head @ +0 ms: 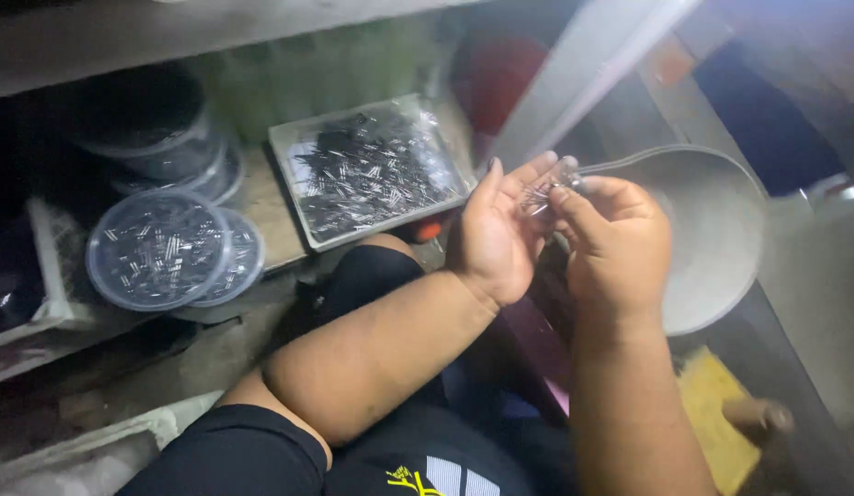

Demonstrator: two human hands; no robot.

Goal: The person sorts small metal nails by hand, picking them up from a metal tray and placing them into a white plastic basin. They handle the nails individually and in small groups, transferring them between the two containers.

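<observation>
My left hand [500, 230] and my right hand [615, 243] meet in front of me, fingertips together around a small bundle of thin metal pins [542, 193]. The left palm faces up and cups the pins from the left. The right thumb and fingers pinch them from the right. Just behind my hands lies a clear rectangular tray [289, 152] filled with several more of the same dark metal pins. A wide grey bowl-shaped dish [721, 239] sits under and behind my right hand.
Round clear lidded containers [160, 248] holding pins are stacked at the left on a low wooden shelf [261, 220]. More round tubs [169, 156] sit behind them. A yellow cloth [712, 422] lies at lower right. My knee in dark clothing [372, 271] is below the tray.
</observation>
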